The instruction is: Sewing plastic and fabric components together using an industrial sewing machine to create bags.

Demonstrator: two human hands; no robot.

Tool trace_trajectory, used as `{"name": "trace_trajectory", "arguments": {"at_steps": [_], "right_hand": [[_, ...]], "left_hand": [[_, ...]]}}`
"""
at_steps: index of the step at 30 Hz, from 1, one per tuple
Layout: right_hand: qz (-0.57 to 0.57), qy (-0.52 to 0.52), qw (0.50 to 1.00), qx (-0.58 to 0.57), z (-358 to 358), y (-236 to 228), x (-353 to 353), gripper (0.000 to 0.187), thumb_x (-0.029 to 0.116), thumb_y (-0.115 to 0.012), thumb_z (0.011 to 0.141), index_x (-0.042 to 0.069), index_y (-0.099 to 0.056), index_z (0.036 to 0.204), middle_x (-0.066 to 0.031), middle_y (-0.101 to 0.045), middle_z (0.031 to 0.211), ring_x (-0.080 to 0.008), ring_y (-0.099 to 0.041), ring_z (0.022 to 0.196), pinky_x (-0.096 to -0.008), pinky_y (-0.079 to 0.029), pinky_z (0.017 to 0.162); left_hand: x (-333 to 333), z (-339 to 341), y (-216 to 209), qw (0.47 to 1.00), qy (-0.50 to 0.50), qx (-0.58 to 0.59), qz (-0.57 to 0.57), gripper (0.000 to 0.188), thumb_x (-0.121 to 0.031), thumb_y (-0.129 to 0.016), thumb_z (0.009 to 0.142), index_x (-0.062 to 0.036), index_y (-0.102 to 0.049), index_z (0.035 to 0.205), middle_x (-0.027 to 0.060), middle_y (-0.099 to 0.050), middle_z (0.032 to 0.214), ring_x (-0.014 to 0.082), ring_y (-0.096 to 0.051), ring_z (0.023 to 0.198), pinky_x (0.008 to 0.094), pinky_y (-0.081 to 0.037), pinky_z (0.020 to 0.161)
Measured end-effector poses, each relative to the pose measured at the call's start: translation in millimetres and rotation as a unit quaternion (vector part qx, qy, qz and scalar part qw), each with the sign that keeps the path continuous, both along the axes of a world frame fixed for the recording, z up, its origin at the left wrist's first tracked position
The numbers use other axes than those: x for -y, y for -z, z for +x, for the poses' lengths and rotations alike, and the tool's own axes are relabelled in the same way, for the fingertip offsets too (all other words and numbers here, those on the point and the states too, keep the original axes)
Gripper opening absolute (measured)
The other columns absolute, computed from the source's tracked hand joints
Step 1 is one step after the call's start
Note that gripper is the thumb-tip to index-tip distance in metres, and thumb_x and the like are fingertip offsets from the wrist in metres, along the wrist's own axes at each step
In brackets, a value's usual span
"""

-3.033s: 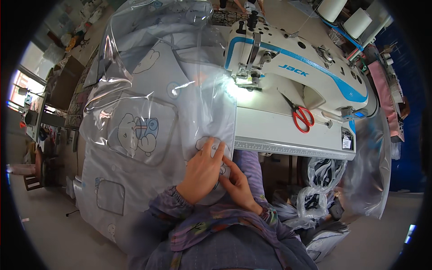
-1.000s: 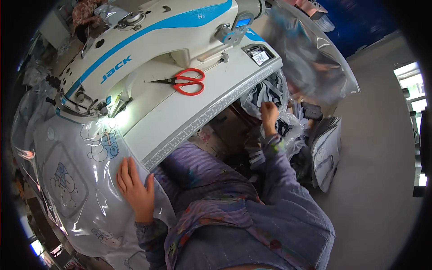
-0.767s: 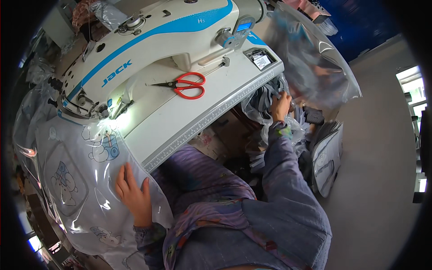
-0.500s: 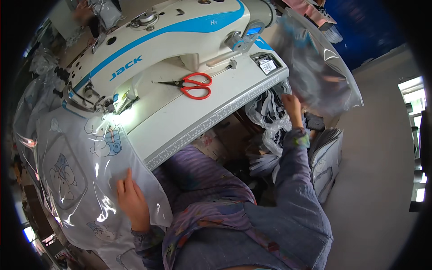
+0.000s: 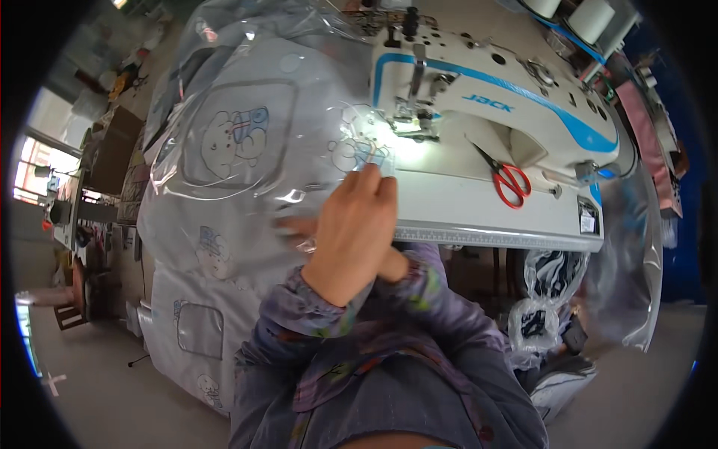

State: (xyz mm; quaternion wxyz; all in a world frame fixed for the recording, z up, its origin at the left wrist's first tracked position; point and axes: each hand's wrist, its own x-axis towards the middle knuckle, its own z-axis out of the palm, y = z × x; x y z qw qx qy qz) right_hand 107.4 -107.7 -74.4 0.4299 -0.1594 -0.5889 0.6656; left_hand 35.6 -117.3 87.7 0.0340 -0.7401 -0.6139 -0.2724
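Sleeves with patterned cuffs (image 5: 318,314) come in nearest, the right wrist passing beneath the left hand (image 5: 351,239). That hand lies back up, fingers bent and close together on the glossy, bear-printed grey sheet (image 5: 258,194); its palm is hidden, so whether it grips any material cannot be told. The right hand (image 5: 297,226) is mostly covered, only wrist and blurred fingers showing, the latter poking out leftward; its hold cannot be made out. The sheet spreads under and left of both hands. Just beyond the left fingertips, glare washes out the sewing machine's (image 5: 493,97) needle area. Rightward, red-handled scissors (image 5: 511,187) lie on its white bed (image 5: 449,202). Far beyond, one of two white thread cones (image 5: 591,21) is cut off.
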Motion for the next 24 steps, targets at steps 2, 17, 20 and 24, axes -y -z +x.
{"name": "trace_trajectory", "arguments": {"at_steps": [2,17,20,24], "right_hand": [[0.047,-0.035,0.996,0.063,-13,-6,-17,0.046,0.017,-0.068,0.091,0.002,-0.057,0.133,-0.0166,-0.059,0.133,-0.0260,-0.053,0.126,-0.0405,-0.041,0.106],[0.045,0.126,0.900,0.415,47,-75,-58,0.017,0.013,-0.065,0.094,-0.004,-0.069,0.093,-0.0078,-0.067,0.067,-0.0150,-0.065,0.059,-0.0279,-0.049,0.054],[-0.002,0.177,0.876,0.448,37,-64,-72,0.020,0.020,-0.071,0.089,0.000,-0.069,0.084,-0.0142,-0.069,0.067,-0.0283,-0.069,0.057,-0.0362,-0.053,0.059],[0.203,0.275,0.814,0.469,34,-44,-75,0.025,0.021,-0.074,0.089,-0.002,-0.067,0.083,-0.0115,-0.068,0.066,-0.0203,-0.065,0.052,-0.0335,-0.050,0.053]], "left_hand": [[0,-9,2,1.000,0.009,-0.021,-0.015,0.025,0.000,-0.058,0.085,-0.0024,-0.066,0.108,0.0134,-0.062,0.096,0.0347,-0.064,0.087,0.0433,-0.052,0.071],[-23,-60,87,0.945,-0.049,0.322,0.030,0.015,-0.002,-0.057,0.093,-0.0061,-0.064,0.106,0.0146,-0.062,0.100,0.0358,-0.063,0.084,0.0427,-0.051,0.072],[-2,-39,49,0.986,0.042,0.126,0.103,0.017,-0.003,-0.063,0.086,-0.0037,-0.063,0.103,0.0134,-0.060,0.106,0.0353,-0.063,0.091,0.0425,-0.053,0.075],[17,-34,72,0.993,0.103,0.011,-0.053,0.024,-0.006,-0.067,0.080,-0.0013,-0.061,0.102,0.0130,-0.059,0.110,0.0339,-0.063,0.094,0.0427,-0.054,0.078]]}}
